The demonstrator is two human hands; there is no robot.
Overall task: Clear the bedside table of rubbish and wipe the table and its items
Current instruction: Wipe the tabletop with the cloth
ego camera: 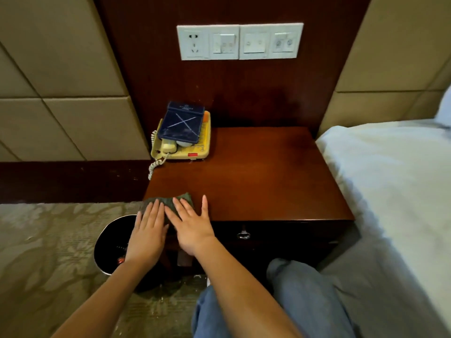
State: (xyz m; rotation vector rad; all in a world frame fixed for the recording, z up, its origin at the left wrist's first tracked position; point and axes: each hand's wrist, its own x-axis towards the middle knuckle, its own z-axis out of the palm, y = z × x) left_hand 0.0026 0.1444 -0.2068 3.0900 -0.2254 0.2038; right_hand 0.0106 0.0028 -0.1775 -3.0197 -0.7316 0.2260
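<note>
A dark grey-green cloth (168, 200) lies on the front left corner of the brown wooden bedside table (263, 174). My left hand (149, 230) and my right hand (191, 225) both press flat on the cloth, fingers straight, side by side. At the table's back left stands a yellow telephone (192, 147) with a coiled cord hanging over the left edge. A dark blue booklet (181, 124) lies on top of the telephone.
A black round bin (109, 242) stands on the patterned carpet left of the table, below my left hand. A bed with white sheets (390, 181) borders the table on the right. A switch and socket panel (240, 41) is on the wall above. My knees are at the bottom.
</note>
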